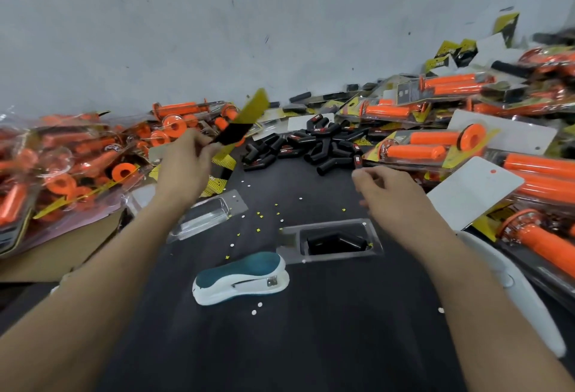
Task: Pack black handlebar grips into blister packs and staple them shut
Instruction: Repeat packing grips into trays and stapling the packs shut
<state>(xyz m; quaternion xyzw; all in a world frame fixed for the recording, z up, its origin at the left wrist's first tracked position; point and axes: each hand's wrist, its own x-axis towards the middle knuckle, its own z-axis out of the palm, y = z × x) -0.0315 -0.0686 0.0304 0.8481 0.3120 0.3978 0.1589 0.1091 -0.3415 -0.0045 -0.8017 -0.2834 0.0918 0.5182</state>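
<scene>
Starting nearest: a teal-and-white stapler (241,278) flat on the black tabletop (311,345), small white paper dots (254,312) scattered around it. Just beyond, to the right, a clear blister pack (291,239) lying cavity up, one bent black handlebar grip (336,241) seated inside. Left of that, an empty clear blister (205,217) beside the left forearm. Farther on, right hand (389,189) hovering over the tabletop, fingers loosely curled, holding nothing. Left hand (183,167) up in the air, pinching the lower end of a yellow-and-black backing card (239,124), the card blurred and slanting up to the right. Between the hands and farther back, a loose pile of black grips (311,143). Heaps of packed orange grips at left (77,158) and right (451,143), grey-white wall (217,34) behind
</scene>
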